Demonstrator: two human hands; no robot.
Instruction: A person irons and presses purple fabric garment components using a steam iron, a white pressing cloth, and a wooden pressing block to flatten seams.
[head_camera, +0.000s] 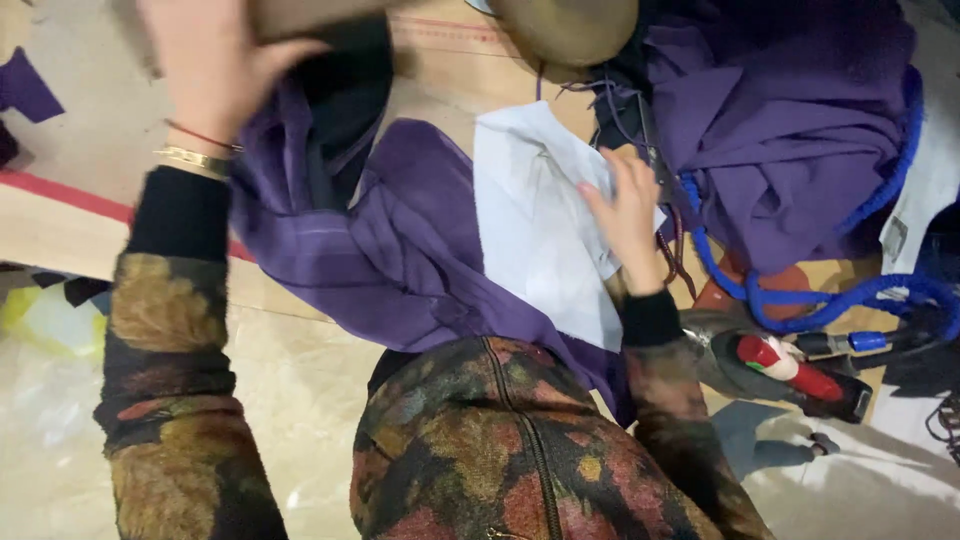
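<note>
Where the purple fabric (400, 250) spreads across the middle of the worktable (70, 150), a white fabric piece (535, 230) lies on top of it, toward the table's right half. Right hand (628, 215) rests on the white piece's right edge — fingers loosely curled, fingertips pressing the cloth. Left hand (205, 65) is raised near the table's far-left corner, fingers spread open against a tan object whose kind cannot be told. More purple cloth (790, 120) is heaped at the far-right corner, ringed by a blue cord (800, 295) — a red-handled tool (790, 365) lies near the right edge.
</note>
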